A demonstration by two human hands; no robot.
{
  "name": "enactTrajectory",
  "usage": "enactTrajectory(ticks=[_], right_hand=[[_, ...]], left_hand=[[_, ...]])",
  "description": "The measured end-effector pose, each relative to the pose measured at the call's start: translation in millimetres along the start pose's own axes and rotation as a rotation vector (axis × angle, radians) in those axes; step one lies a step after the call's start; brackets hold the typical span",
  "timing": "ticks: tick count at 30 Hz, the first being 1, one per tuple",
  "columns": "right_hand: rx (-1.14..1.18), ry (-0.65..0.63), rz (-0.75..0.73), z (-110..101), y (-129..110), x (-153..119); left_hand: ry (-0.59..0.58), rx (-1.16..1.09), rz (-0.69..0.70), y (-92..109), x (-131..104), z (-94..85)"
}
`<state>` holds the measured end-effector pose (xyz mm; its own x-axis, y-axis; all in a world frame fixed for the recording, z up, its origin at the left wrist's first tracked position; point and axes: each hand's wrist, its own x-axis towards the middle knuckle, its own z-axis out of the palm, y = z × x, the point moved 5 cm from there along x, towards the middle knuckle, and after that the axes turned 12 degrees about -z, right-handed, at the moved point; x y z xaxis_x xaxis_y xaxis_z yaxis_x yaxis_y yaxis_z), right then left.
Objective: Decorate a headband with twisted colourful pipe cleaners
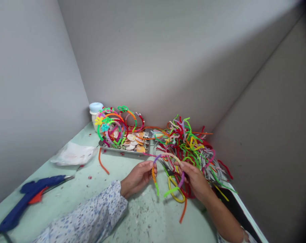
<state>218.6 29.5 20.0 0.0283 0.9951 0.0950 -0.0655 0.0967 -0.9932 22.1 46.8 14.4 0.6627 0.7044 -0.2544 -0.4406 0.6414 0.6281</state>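
Note:
A curved headband (pixel 171 155) wrapped in fuzzy pipe cleaner, with purple, pale pink, orange and green sections, is held up between my two hands. My left hand (pixel 140 177) pinches its left side, just above the orange and green end. On the other side, the fingers of my right hand (pixel 195 179) close around the band near a purple stretch that runs down to a bright green tip. Below and behind the band lies a pair of scissors (pixel 169 185) with yellow-green handles, partly covered by it. An orange pipe cleaner (pixel 183 212) lies near my right hand.
Behind my hands stands a metal tray (pixel 125 151) with shells and several finished-looking headbands (pixel 112 118). A tangled pipe-cleaner heap (pixel 185 138) fills the back right. At left are a blue glue gun (pixel 29 199), a plastic bag (pixel 73 153) and a lidded jar (pixel 95 108). Grey panels enclose the table.

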Motion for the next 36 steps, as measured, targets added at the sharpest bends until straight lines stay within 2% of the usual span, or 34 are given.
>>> enactTrajectory(ticks=[5,9,12,17,23,27,31,36], right_hand=[[-0.018,-0.027,0.002,-4,-1,0],[-0.07,-0.205,0.055,6,-4,-6],[-0.127,-0.327,0.094,20,-9,-13],[-0.223,-0.422,0.063,35,-17,-18],[-0.253,-0.476,0.042,41,-15,-22],[-0.258,-0.526,0.085,46,-7,-27],[-0.231,-0.503,0.104,49,-2,-30],[-0.277,-0.459,0.075,51,0,-33]], left_hand=[[-0.068,0.058,-0.053,-1,-3,4.7],[-0.113,0.054,-0.137,-3,-3,8.6],[-0.084,0.124,-0.163,-4,-1,6.9],[-0.01,0.299,-0.133,-8,3,0.1],[0.066,0.357,-0.157,-10,5,-5.9],[0.059,0.423,-0.187,-10,5,-6.5],[0.053,0.464,-0.159,-4,2,-6.2],[0.04,0.658,-0.132,1,-1,-3.4]])
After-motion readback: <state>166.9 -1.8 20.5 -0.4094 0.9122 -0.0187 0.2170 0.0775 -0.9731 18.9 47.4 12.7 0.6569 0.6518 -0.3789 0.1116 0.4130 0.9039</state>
